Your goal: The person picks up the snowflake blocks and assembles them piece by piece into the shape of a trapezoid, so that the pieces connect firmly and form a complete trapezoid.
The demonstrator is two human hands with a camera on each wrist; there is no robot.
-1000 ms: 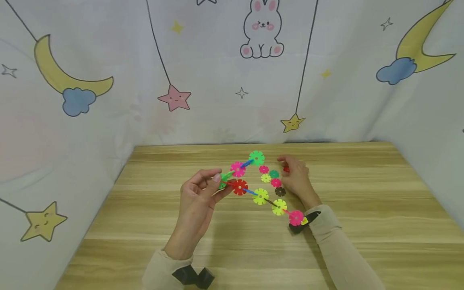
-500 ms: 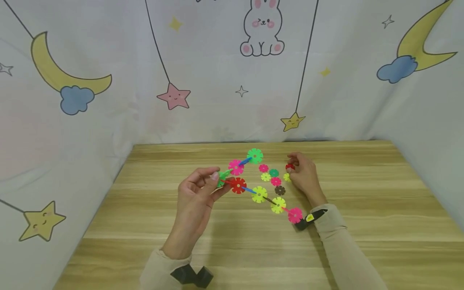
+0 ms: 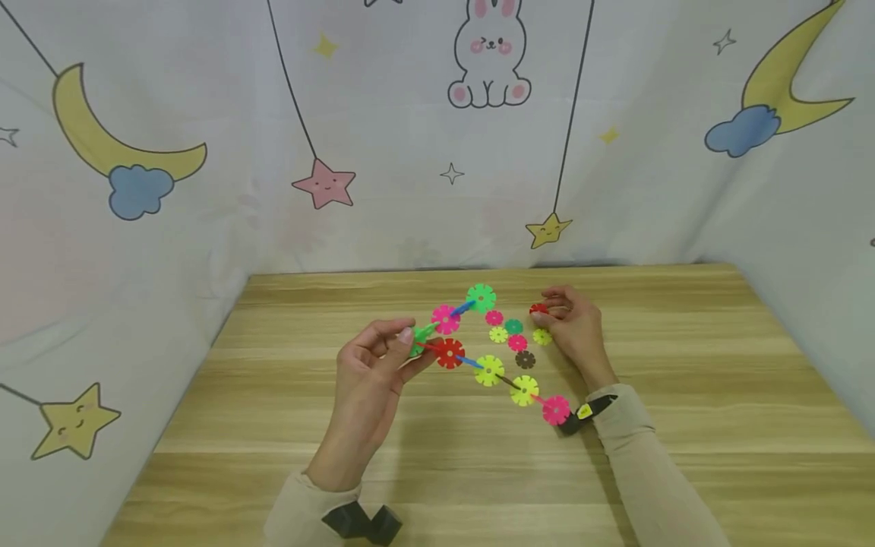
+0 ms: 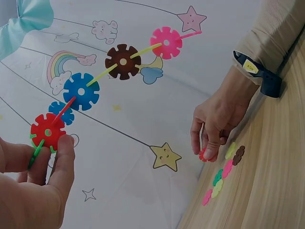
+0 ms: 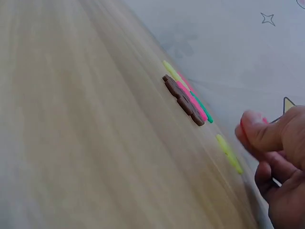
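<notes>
My left hand (image 3: 365,395) pinches a green disc of a chain of slotted snowflake discs (image 3: 489,371), held up above the table. The chain forks into two strands in the head view; the left wrist view shows red, blue, brown and pink discs (image 4: 166,43) joined edgewise. Over on the right, my right hand (image 3: 574,334) pinches a loose red snowflake disc (image 3: 538,309) between thumb and fingers. Just below those fingers a yellow disc (image 3: 542,336) lies on the table, while the right wrist view shows my fingertips hiding most of the red one.
Several loose discs lie flat on the wooden table (image 3: 273,456), left of my right hand: pink, yellow, teal and a brown disc (image 3: 525,359). A white cloth printed with stars, moons and a rabbit (image 3: 491,53) hangs behind the table. Each wrist wears a black strapped device (image 3: 362,520).
My right hand has shifted to the right, uncovering the yellow disc, and the red disc in its fingers shows more fully. The left hand and its chain hold nearly still.
</notes>
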